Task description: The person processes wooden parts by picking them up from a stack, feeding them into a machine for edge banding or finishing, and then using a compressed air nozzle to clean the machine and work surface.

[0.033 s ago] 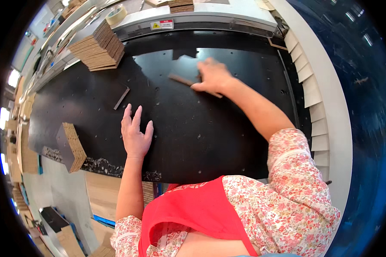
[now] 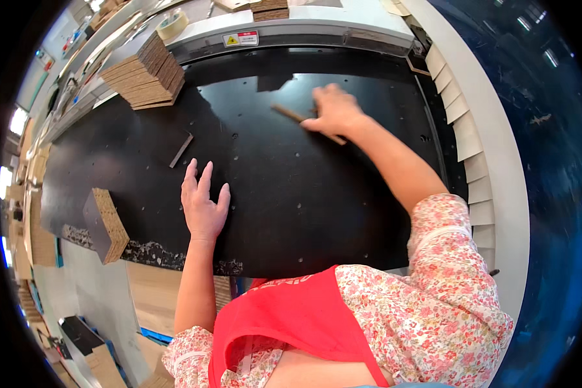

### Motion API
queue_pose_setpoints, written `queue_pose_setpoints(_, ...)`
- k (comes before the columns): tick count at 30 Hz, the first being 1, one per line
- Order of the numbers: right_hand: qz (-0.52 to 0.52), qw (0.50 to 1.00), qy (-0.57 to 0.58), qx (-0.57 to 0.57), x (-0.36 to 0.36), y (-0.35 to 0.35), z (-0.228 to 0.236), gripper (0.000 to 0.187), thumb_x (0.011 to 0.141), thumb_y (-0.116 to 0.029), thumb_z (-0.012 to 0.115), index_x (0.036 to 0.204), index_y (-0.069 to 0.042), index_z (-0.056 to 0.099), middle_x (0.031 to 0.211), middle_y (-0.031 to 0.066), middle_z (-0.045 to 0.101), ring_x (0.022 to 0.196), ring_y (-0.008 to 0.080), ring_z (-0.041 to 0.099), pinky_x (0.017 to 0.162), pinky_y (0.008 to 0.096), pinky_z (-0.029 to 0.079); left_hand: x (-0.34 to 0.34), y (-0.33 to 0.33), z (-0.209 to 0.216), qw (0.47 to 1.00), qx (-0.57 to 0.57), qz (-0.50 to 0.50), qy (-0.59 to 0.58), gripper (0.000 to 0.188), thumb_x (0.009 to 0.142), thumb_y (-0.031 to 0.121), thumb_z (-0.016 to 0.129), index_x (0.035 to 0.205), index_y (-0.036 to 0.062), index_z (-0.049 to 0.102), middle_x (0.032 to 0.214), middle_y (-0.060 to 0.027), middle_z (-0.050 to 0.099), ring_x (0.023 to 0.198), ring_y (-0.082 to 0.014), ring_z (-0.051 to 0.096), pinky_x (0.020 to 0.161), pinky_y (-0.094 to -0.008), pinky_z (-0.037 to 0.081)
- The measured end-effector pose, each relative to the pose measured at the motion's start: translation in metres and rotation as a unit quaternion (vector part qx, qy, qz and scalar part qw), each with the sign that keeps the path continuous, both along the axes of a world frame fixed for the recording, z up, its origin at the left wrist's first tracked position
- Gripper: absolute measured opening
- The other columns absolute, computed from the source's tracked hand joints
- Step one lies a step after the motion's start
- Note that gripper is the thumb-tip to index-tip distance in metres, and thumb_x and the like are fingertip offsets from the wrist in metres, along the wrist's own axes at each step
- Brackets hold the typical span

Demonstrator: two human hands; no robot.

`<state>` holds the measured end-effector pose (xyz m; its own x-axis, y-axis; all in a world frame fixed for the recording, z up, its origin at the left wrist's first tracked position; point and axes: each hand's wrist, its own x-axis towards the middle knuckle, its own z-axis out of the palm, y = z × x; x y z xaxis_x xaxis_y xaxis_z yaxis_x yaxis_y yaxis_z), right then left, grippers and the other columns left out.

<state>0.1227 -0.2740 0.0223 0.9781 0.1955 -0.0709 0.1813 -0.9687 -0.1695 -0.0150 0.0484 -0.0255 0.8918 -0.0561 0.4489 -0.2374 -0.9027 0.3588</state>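
Note:
My right hand [image 2: 336,113] is at the far middle of the black table [image 2: 258,213], slightly blurred. It grips a chipboard panel, whose brown edge [image 2: 290,114] shows beside my thumb. The panel's dark glossy face blends with the tabletop, so its outline is hard to make out. My left hand [image 2: 204,200] lies on the table with its fingers apart and holds nothing. Just beyond its fingertips is a thin narrow strip [image 2: 181,150].
At the far left stands a stack of chipboard panels [image 2: 145,74]. A smaller stack [image 2: 107,226] sits on the near left edge. A pale machine beam [image 2: 310,29] with a tape roll [image 2: 172,24] runs along the back. Overlapping pale flaps [image 2: 470,139] line the right side.
My right hand has moved a little to the right and slightly away with the chipboard panel. My left hand stays in place.

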Motion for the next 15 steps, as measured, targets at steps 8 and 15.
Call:
queue_pose_setpoints(8, -0.378, 0.908, -0.061, -0.171, -0.014, -0.195, 0.016, 0.112, 0.064, -0.063, 0.082, 0.149, -0.010, 0.030, 0.143, 0.0205, 0.037, 0.126, 0.0393, 0.050, 0.099, 0.0454, 0.050, 0.003, -0.007, 0.002, 0.998, 0.055, -0.008, -0.008, 0.045, 0.082, 0.022, 0.072, 0.123, 0.0068, 0.063, 0.142, -0.0161, 0.049, 0.122, -0.0344, 0.051, 0.104, -0.0440, 0.041)
queue_pose_setpoints(15, -0.347, 0.931, -0.083, -0.081, 0.002, -0.250, 0.022, 0.071, 0.072, -0.033, 0.087, 0.122, 0.003, 0.052, 0.121, 0.0267, 0.062, 0.114, 0.0397, 0.060, 0.094, 0.0468, 0.049, 0.004, -0.004, 0.002, 0.999, 0.038, -0.026, 0.003, 0.039, 0.082, 0.024, 0.072, 0.117, 0.0064, 0.067, 0.133, -0.0120, 0.055, 0.123, -0.0320, 0.050, 0.105, -0.0437, 0.038)
